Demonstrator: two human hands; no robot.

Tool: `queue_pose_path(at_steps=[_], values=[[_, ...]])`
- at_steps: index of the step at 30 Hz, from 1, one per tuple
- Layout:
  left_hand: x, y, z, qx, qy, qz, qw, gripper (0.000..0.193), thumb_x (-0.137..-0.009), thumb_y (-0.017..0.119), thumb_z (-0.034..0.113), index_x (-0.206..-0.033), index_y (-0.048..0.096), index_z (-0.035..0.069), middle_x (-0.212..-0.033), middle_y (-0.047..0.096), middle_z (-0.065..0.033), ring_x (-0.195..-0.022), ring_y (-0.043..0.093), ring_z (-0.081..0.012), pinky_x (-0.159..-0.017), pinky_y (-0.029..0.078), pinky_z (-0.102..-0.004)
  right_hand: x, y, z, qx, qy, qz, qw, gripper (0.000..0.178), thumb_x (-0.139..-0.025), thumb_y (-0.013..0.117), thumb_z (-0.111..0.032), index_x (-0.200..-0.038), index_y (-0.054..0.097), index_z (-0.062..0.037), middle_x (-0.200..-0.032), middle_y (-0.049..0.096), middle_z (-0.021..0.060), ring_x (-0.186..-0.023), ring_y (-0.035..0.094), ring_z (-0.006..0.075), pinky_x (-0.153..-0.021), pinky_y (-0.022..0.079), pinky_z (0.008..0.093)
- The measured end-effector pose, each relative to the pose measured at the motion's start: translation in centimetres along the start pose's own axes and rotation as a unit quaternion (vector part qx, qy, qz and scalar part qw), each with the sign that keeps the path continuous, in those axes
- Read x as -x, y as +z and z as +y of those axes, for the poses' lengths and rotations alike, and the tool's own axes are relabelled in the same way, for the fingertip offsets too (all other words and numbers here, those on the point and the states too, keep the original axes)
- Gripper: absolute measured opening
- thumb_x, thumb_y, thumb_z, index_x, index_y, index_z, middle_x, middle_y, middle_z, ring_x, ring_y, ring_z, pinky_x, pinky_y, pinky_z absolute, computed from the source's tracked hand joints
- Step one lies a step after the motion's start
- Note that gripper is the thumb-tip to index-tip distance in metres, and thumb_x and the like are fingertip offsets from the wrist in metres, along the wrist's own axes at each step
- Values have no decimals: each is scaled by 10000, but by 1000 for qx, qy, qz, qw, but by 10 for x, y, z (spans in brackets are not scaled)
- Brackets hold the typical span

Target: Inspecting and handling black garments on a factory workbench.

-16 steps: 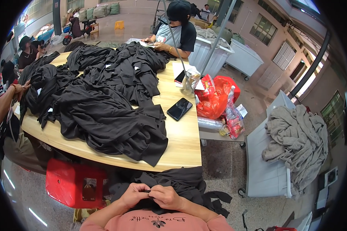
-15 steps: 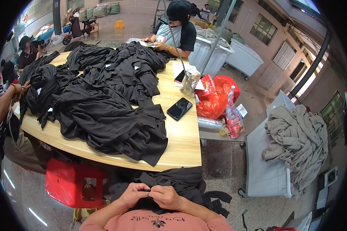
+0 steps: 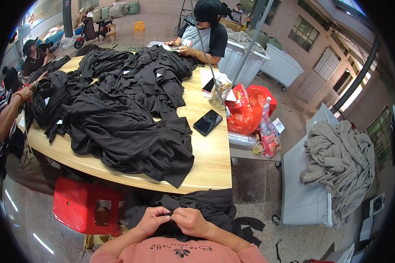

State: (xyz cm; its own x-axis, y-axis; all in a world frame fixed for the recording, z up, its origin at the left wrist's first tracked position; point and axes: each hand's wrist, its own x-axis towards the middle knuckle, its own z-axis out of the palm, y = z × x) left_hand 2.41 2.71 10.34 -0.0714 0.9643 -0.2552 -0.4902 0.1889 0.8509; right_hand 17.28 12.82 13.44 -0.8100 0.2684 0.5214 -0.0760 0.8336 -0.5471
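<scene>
In my lap lies a black garment [image 3: 210, 202], draped under the table's front edge and hanging down on the right. My left hand [image 3: 155, 222] pinches a dark edge of it between thumb and fingers. Close beside, my right hand [image 3: 189, 222] has its fingers curled and closed on the same bit of cloth. The two hands almost touch in front of my chest. Exactly which part of the garment they grip is too small to make out. Beyond them, a black buttoned shirt [image 3: 131, 131] is spread on the wooden table [image 3: 210, 168].
More black garments [image 3: 140, 72] cover the table's far side. A phone [image 3: 207, 122] lies near its right edge. A red stool [image 3: 81, 206] stands to my left. Right are red plastic bags [image 3: 250, 109] and a white bin [image 3: 305, 184] of grey cloth. Co-workers sit left and stand opposite.
My hands stay together on the cloth, with only small finger shifts. At the left, a co-worker's hand has risen a little. The whole view has shifted slightly.
</scene>
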Motion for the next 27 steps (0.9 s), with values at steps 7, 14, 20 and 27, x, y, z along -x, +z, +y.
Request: queue_pose_path(at_steps=[7,14,20,27], values=[[-2,-2,-2,-85,33,18,996,71,-781,611,11,-840,635,-19,-763,625,0,-688,528,-33,-631,433,-179,1,1,4,-86,100,-34,991,105,-693,569,23,-782,540,-24,-755,514,82,-662,558,266,-558,452,332],[-2,-6,-4,-162,48,51,984,86,-744,650,24,-822,646,-12,-717,637,-7,-656,530,-31,-590,427,-184,3,7,9,-196,163,-33,967,153,-658,609,68,-789,567,1,-823,572,105,-778,578,253,-646,467,299],[-5,-5,-1,-244,70,60,965,96,-721,649,24,-811,633,-7,-688,635,-27,-643,529,-36,-580,428,-203,5,8,7,-210,288,-25,934,156,-680,608,16,-823,546,4,-784,559,132,-702,574,293,-629,460,330],[-6,-3,-7,-216,63,77,971,70,-726,637,20,-782,621,-19,-695,625,-22,-648,520,-38,-585,426,-203,10,15,17,-188,262,-79,943,128,-729,599,-65,-839,573,-5,-774,583,159,-711,584,326,-603,456,351]])
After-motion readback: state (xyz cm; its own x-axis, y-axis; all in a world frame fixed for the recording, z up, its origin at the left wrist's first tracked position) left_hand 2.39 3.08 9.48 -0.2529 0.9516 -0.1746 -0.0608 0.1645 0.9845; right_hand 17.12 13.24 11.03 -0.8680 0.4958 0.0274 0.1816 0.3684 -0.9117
